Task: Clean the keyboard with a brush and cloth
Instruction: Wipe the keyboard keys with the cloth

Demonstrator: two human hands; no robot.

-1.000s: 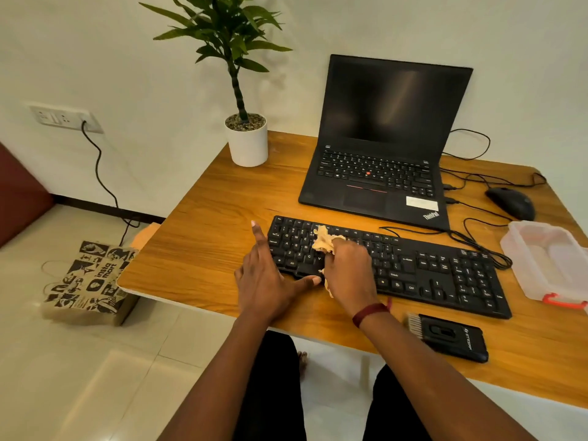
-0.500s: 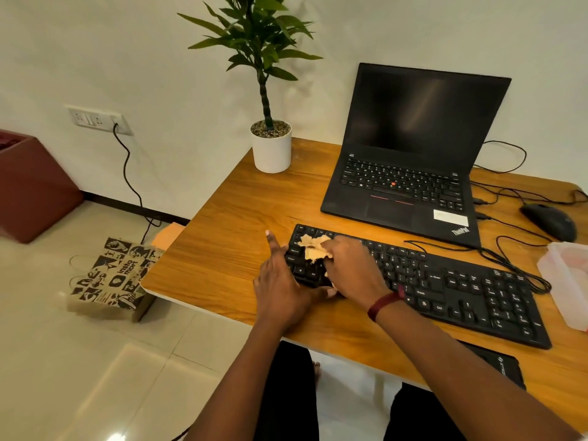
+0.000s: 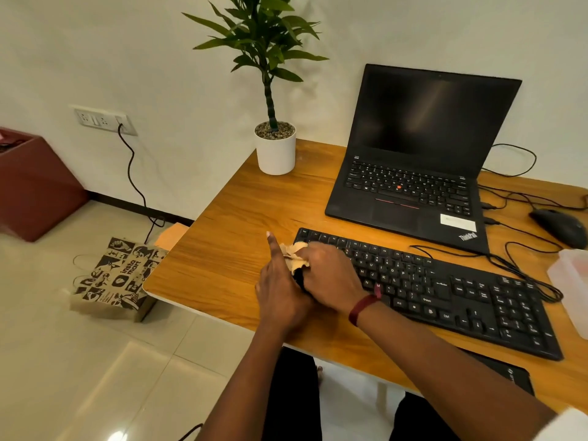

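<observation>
Grained wooden desk (image 3: 229,249) carrying a long matte black keyboard (image 3: 445,291), left hand (image 3: 280,291) resting against its left end with fingers straight, right hand (image 3: 331,278) curling round a crumpled tan cloth (image 3: 294,257), pressing it on the leftmost keys.

On your wooden surface (image 3: 229,249):
- Potted plant (image 3: 275,152), far left corner: white pot, pebbled top, green leaves on an upright stem.
- Laptop (image 3: 423,154), far centre: black, lid open, screen dark, a white sticker on the palm rest.
- Mouse (image 3: 560,227), black, right of the laptop.
- Cables (image 3: 521,259), black, looping between laptop and mouse.
- Plastic container (image 3: 572,281), translucent, cut off by the right edge of your view.

Off the surface, to your left:
- Paper bag (image 3: 116,278), brown with black print, standing on the tiled floor (image 3: 95,377).
- Wall socket (image 3: 101,119), white, with a black cord (image 3: 133,179) plugged in and hanging down.
- Reddish-brown box (image 3: 35,186), far left, on the floor by the wall.
</observation>
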